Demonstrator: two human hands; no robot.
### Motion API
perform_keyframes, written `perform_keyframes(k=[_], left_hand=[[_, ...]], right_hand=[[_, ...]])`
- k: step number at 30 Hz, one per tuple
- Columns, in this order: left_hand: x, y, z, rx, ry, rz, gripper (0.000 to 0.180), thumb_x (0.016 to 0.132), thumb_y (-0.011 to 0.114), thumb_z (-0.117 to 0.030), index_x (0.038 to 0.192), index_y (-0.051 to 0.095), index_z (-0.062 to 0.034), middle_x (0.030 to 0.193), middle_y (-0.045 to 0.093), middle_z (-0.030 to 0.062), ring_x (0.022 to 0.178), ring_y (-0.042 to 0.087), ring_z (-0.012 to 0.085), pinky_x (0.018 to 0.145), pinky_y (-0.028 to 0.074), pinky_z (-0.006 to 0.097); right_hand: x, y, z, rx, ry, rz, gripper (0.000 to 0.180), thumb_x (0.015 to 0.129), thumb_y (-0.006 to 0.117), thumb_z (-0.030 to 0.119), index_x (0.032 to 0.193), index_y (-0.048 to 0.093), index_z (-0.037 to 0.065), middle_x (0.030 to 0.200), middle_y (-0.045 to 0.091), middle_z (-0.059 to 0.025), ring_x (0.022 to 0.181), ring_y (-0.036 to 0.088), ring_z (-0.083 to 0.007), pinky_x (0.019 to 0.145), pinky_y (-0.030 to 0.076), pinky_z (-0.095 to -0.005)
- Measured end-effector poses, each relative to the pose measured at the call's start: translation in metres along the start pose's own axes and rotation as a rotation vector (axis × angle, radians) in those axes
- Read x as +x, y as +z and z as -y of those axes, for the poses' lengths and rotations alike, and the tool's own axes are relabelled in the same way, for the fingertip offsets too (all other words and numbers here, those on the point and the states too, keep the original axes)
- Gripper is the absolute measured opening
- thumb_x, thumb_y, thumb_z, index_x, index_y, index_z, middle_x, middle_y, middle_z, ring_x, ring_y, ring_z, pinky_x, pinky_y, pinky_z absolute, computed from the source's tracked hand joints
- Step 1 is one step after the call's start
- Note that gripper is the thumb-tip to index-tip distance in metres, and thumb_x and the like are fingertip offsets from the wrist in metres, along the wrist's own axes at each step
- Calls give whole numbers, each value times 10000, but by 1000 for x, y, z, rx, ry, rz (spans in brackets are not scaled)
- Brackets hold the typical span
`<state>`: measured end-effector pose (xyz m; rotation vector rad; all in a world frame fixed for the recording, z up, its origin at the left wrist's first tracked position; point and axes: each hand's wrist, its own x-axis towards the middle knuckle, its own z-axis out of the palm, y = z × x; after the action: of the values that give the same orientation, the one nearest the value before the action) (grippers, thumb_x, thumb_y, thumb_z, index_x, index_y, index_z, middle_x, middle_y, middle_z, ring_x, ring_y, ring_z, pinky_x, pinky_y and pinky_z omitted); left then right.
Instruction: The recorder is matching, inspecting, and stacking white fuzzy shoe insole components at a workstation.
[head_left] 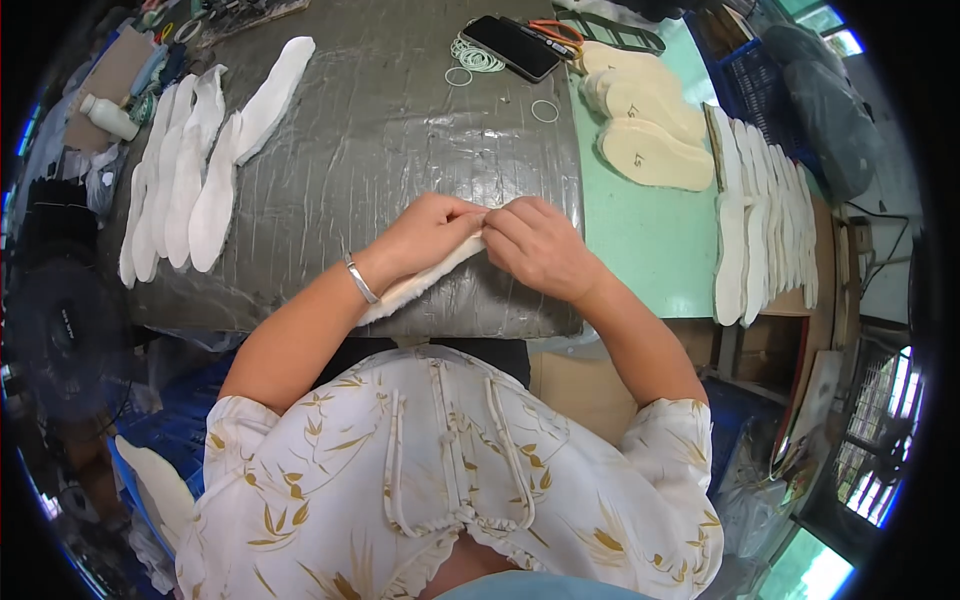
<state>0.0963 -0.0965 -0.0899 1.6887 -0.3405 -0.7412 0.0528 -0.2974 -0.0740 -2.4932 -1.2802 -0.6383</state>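
Note:
A fleecy white insole (418, 288) is held at a slant over the near edge of the dark table, its lower end toward my body. My left hand (432, 236), with a silver bangle at the wrist, pinches its upper part. Close against it, my right hand (538, 246) has its fingers bent onto the insole's far end. The two hands meet there, so the fingertips and that tip are mostly hidden.
White fleecy insoles (205, 190) lie overlapped at the left. Cream insoles (655, 155) are stacked on the green surface (630, 240), beside a row of white insoles (733, 255). A phone (515, 48) and rubber bands (477, 55) lie at the far side. A white bottle (108, 117) stands far left.

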Motion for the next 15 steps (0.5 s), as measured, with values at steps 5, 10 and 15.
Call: perform_keyframes(k=[5, 10, 15], left_hand=[[9, -7, 4, 288, 174, 58, 263, 942, 567, -195, 1028, 716, 4, 799, 698, 169, 716, 645, 186, 683, 504, 329], [16, -8, 1, 496, 171, 103, 221, 934, 585, -155, 1004, 711, 12, 831, 708, 172, 724, 649, 182, 674, 500, 335], [14, -2, 3, 392, 101, 111, 240, 889, 610, -208, 913, 728, -1, 779, 690, 183, 662, 641, 232, 655, 495, 363]], right_hand=[[-4, 4, 3, -78, -41, -90, 190, 683, 602, 117, 832, 589, 0, 814, 548, -72, 714, 564, -203, 641, 472, -308], [-10, 10, 6, -91, -41, -60, 158, 686, 596, 114, 804, 568, 13, 819, 554, -79, 703, 560, -197, 623, 463, -314], [-27, 19, 12, 176, 162, -111, 202, 756, 692, 116, 906, 579, 42, 809, 602, -84, 723, 607, -249, 650, 481, -358]])
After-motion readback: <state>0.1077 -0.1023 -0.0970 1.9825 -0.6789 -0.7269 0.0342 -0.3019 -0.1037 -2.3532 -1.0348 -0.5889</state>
